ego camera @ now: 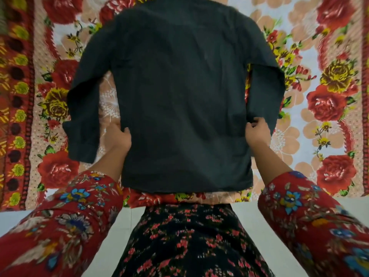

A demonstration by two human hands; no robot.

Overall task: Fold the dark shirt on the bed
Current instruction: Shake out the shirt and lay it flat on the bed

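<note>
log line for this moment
dark shirt flat on bedspread | left hand grips left edge | right hand pinches right edge | unfolded

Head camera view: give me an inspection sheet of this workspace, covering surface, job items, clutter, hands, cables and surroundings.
Surface: floral bedspread covers the bed, with red roses on a pale ground.
Job's things: dark shirt lies spread out, hem toward the person, both sleeves angled down beside its body.
Clutter: nothing seen.
Hands: left hand grips the shirt's left side edge; right hand pinches its right side edge.
Cables: nothing seen.
Surroundings: pale floor at the bed's near edge.
</note>
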